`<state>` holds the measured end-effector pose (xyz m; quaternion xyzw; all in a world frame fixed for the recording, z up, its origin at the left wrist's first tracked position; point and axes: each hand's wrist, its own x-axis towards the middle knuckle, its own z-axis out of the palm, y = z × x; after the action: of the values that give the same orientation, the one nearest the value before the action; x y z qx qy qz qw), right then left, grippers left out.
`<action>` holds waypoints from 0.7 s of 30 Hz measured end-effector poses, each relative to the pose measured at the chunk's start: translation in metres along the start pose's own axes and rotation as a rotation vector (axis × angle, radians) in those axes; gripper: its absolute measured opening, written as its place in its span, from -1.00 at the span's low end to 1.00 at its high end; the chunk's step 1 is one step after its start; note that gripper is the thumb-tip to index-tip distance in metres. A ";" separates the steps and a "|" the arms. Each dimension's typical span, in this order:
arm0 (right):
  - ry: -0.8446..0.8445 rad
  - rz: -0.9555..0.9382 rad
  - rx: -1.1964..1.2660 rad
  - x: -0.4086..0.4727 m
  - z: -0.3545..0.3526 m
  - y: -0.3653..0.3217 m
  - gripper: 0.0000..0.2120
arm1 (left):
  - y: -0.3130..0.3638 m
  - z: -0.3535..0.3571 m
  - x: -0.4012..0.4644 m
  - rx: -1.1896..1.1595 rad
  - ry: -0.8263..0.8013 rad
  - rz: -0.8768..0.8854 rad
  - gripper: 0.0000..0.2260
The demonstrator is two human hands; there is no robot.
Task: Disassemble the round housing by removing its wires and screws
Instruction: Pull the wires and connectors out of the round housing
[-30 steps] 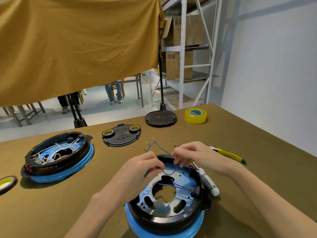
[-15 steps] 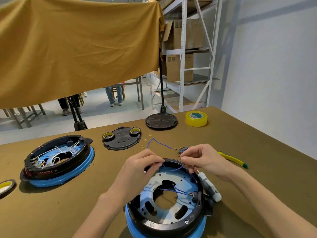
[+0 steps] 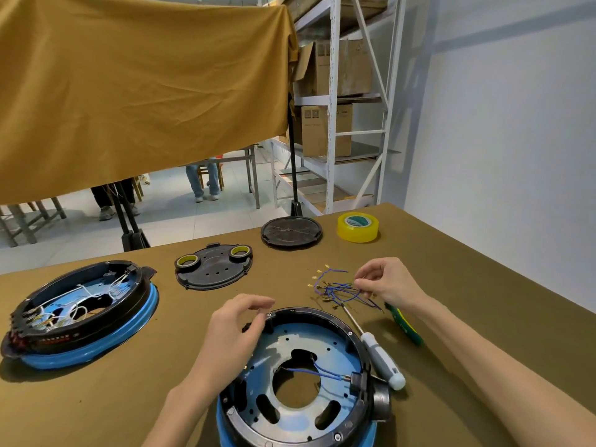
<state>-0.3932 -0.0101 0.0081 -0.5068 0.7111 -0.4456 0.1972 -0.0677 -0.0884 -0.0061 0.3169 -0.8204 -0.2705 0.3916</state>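
The round housing (image 3: 325,316), a black ring on a blue base, lies at the near middle of the table. Inside it two blue wires (image 3: 309,371) run to a black connector (image 3: 356,382). My left hand (image 3: 230,340) hovers over the housing's left rim with loosely curled fingers, and I see nothing in it. My right hand (image 3: 387,283) is beyond the housing to the right and pinches the end of a loose blue wire (image 3: 350,287). That wire lies in a pile of blue wires on the table. A screwdriver (image 3: 382,358) lies against the housing's right side.
A second housing (image 3: 80,312) with white wires sits at the left. A black cover plate (image 3: 214,269) carrying two tape rolls, a round black lid (image 3: 291,232) and a yellow tape roll (image 3: 358,226) stand further back. A green-handled tool (image 3: 403,325) lies under my right forearm.
My right hand has pulled the blue wire out of the housing and moved it back right to the wire pile. My left hand has let go of the wire.
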 end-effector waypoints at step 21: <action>0.090 -0.055 -0.333 0.008 0.022 -0.008 -0.91 | -0.022 0.003 -0.007 -0.300 -0.060 -0.279 -0.76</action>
<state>-0.3759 -0.0272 0.0051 -0.5313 0.7692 -0.3489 0.0661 -0.0599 -0.0973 -0.0258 0.3573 -0.7303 -0.4506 0.3688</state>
